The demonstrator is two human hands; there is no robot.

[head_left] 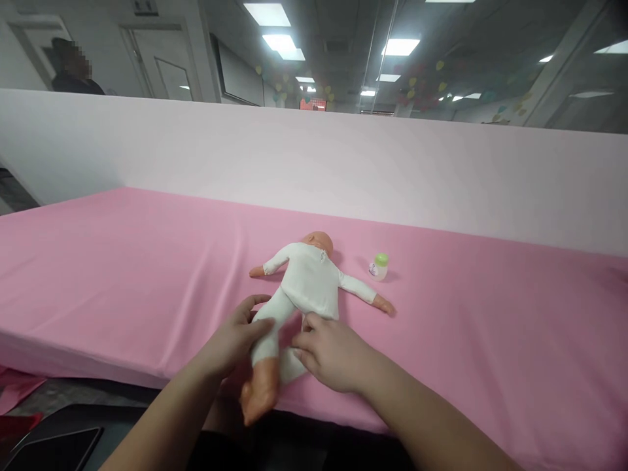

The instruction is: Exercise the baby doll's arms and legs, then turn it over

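Note:
A baby doll [311,278] with a white cloth body lies on the pink sheet, its head away from me and both arms spread. My left hand [245,327] is wrapped round the doll's leg on the left, above its bare foot [262,392]. On the other leg, just below the body, rests my right hand [328,350] with its fingers curled in; that leg is mostly hidden under it. Past the doll's right-hand arm stands a small clear bottle [378,268] with a green cap, touched by neither hand.
The pink sheet [466,327] covers the table, with a white partition [294,157] along its far side. A dark flat object [59,450] lies at the lower left, below the table edge. Behind the partition, a person [73,69] is at the far left.

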